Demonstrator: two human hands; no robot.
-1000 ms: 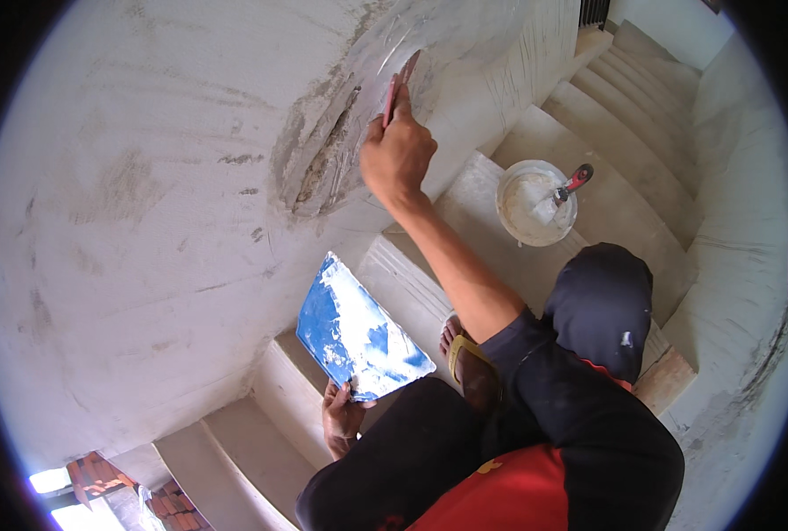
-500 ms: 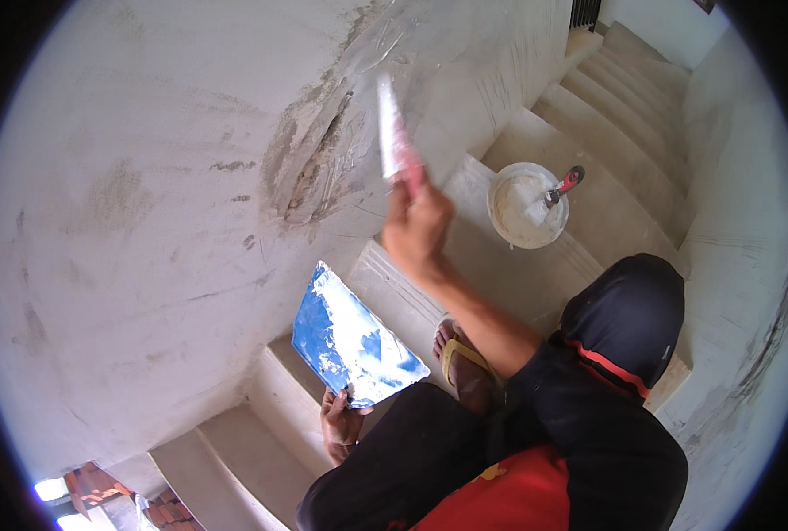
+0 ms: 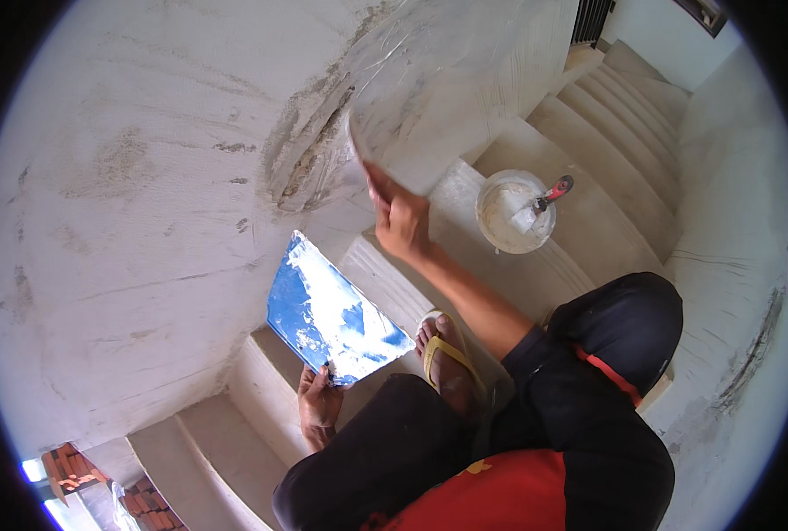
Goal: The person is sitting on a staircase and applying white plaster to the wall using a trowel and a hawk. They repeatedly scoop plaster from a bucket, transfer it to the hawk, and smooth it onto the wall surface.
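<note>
My right hand [image 3: 401, 217], fingers wrapped round a putty knife [image 3: 358, 146], holds its thin blade near a cracked, roughly patched groove [image 3: 310, 150] in the plastered wall. My left hand [image 3: 321, 398] grips the lower edge of a blue board [image 3: 292, 296], which is smeared with white paste and sits below the groove. A white bucket [image 3: 500, 221] of pale paste stands on the stair to the right, with a red-handled scraper [image 3: 557, 188] in it.
Concrete stairs [image 3: 606, 133] climb toward the upper right between walls, with a dark railing [image 3: 586, 19] at the top. My sandalled foot [image 3: 451, 372] rests on a step. More steps descend at lower left, where stacked reddish bricks [image 3: 71, 469] show.
My right hand moved down from the upper wall, and the knife blade now tilts leftward near the groove. The board and my left hand appear slightly further left as the view shifted.
</note>
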